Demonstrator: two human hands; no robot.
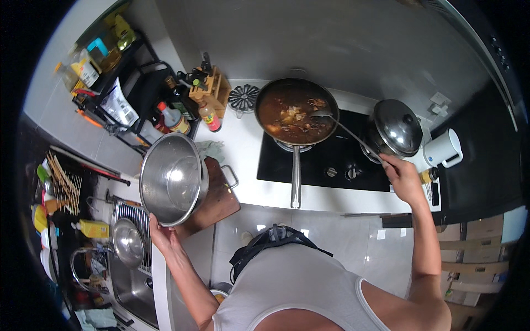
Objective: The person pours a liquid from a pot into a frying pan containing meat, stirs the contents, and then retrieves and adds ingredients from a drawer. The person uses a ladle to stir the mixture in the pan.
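Note:
My left hand grips the rim of a large stainless steel bowl, which is tilted above a wooden cutting board; no food shows inside it. In my right hand is the long handle of a metal ladle. The ladle's head rests in a frying pan of brown sauce with pale and dark chunks of food. That pan sits on the left burner of a black cooktop, its steel handle pointing towards me.
A lidded pot and a white pitcher stand to the right. Left of the pan are a black trivet, a sauce bottle, a knife block and a rack of bottles. The sink lies lower left.

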